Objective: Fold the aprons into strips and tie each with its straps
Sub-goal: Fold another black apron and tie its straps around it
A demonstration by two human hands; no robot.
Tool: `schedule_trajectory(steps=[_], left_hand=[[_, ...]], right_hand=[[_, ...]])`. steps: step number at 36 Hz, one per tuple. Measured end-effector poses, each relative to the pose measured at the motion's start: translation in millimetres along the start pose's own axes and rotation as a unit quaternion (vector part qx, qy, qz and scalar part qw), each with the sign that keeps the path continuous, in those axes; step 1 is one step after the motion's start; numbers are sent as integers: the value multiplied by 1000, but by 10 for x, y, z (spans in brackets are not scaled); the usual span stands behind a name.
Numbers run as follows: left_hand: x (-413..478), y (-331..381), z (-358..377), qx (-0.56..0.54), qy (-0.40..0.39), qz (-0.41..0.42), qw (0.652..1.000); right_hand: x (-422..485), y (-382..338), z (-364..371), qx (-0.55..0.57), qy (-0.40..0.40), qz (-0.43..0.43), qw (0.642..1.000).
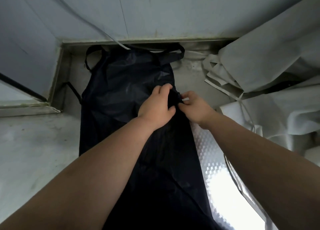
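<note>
Head view: the dark apron [124,84] lies lengthwise on the steel counter [31,143], its straps [181,53] toward the wall [173,13]. My left hand [155,107] curls round a bunched fold at its right edge; my right hand [195,107] pinches the same fold. Pale fabric [268,62] is heaped to the right.

apron [121,84] hem cut off, folds likely hidden

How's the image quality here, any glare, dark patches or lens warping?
Head view, throughout: glare whitens the embossed sheet at lower right; the dark apron loses fold detail toward the bottom; the wide lens stretches the forearms toward the corners; the left hand and right hand look sharp.
</note>
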State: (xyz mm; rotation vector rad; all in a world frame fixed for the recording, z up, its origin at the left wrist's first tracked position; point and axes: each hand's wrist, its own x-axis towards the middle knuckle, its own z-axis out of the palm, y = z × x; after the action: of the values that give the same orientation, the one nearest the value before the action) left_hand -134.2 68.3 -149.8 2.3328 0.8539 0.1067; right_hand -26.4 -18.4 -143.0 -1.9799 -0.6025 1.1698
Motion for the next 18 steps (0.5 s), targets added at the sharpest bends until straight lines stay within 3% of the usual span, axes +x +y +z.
schedule_trajectory(steps=[7, 12, 15, 18], left_hand=[[219, 177, 38, 128, 21, 85, 988], [266, 193, 51, 210, 3, 102, 972], [239, 179, 46, 153, 13, 89, 984], [174, 157, 81, -5, 32, 1, 999]], right_hand=[[2, 115, -53, -128, 8, -50, 990], [14, 244, -10, -79, 43, -44, 995], [23, 252, -46, -56, 46, -33, 997], [40, 237, -81, -78, 44, -20, 996]])
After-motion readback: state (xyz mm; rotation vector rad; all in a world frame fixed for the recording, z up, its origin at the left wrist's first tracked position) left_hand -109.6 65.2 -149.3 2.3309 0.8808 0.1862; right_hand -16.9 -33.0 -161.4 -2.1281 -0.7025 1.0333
